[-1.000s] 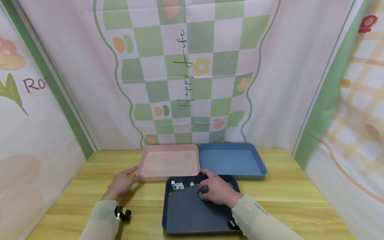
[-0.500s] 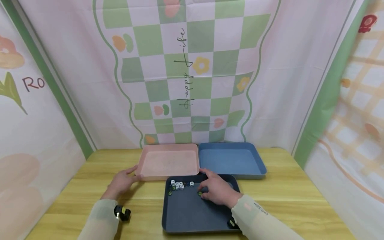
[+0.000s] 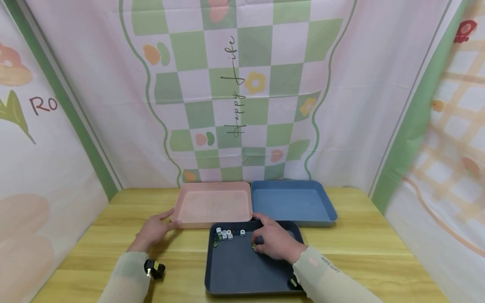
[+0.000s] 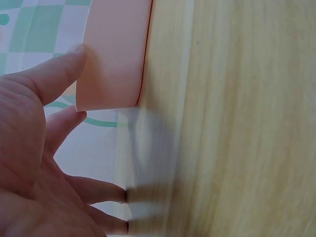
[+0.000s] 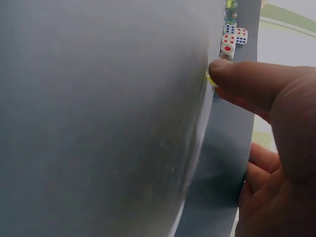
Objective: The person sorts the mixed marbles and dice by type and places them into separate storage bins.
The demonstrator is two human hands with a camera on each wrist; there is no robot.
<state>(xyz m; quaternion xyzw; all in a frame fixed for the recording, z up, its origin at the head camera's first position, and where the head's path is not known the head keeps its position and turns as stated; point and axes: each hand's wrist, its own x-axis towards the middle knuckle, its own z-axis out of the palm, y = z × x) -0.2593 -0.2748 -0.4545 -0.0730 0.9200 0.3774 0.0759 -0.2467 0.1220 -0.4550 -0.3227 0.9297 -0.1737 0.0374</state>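
My left hand (image 3: 154,230) lies at the front left corner of the pink tray (image 3: 182,202), its thumb and index finger touching the wall with the fingers spread. In the left wrist view the thumb tip meets the rim of the pink tray (image 4: 116,59). Over the dark grey tray (image 3: 250,273), my right hand (image 3: 274,240) pinches a small yellow-green glass marble (image 5: 213,81) between thumb and index finger, mostly covered by them. Other fingers reach over the tray's far rim. White dice (image 3: 224,235) and several glass marbles (image 3: 215,243) gather in its far left corner.
A blue tray (image 3: 291,202) stands right of the pink one, both behind the dark grey tray on a wooden table (image 3: 356,252). A patterned curtain (image 3: 242,105) hangs behind, with printed cloths at both sides.
The thumb and index finger of my right hand have drawn closer round the marble, which shows less now. The left hand and the trays stay in place.
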